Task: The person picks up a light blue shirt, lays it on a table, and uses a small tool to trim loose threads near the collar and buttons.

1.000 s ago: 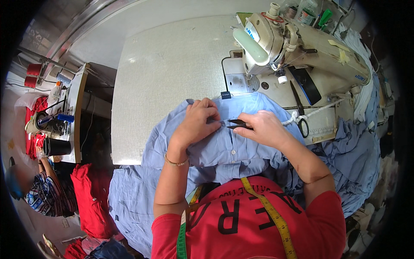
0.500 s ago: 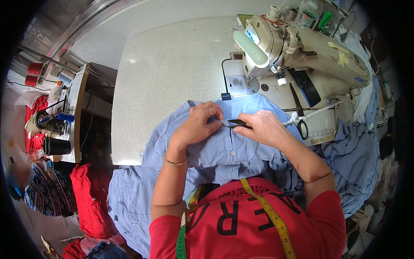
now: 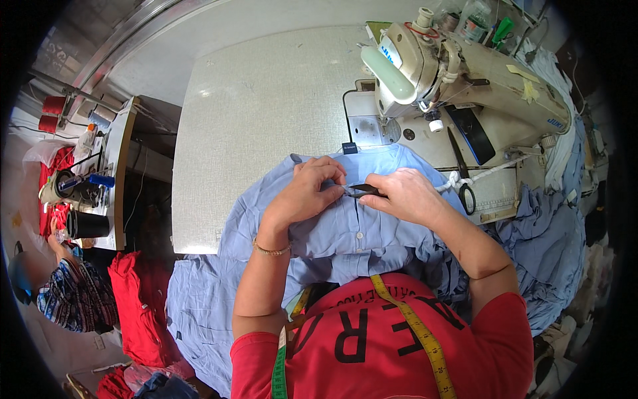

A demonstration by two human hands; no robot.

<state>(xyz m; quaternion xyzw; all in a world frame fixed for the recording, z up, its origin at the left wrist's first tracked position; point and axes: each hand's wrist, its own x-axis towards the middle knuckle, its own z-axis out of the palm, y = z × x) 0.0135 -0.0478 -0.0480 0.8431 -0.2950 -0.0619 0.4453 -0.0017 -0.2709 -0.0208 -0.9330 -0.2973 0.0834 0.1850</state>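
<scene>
A light blue shirt (image 3: 319, 234) with a button placket lies over the front edge of the sewing table, its far part on the tabletop. My left hand (image 3: 314, 185) pinches a bit of the shirt's cloth between thumb and fingers. Just to its right, my right hand (image 3: 404, 194) is closed around small black thread snips (image 3: 364, 190). The tips of the snips point left at the pinched cloth, close to the left fingertips. Whether the blades touch cloth or thread is too small to tell. The shirt's dark label (image 3: 349, 148) lies at the collar's far edge.
A sewing machine (image 3: 478, 73) stands at the back right, with black scissors (image 3: 460, 163) and a dark flat phone-like object (image 3: 469, 133) beside it. More blue garments (image 3: 548, 233) are heaped at right. Far left, another person (image 3: 73, 292) sits by a second machine table (image 3: 123, 179).
My hands, the snips and the shirt stay almost where they were. At far left, the other person has moved, and an arm now reaches toward the second machine table.
</scene>
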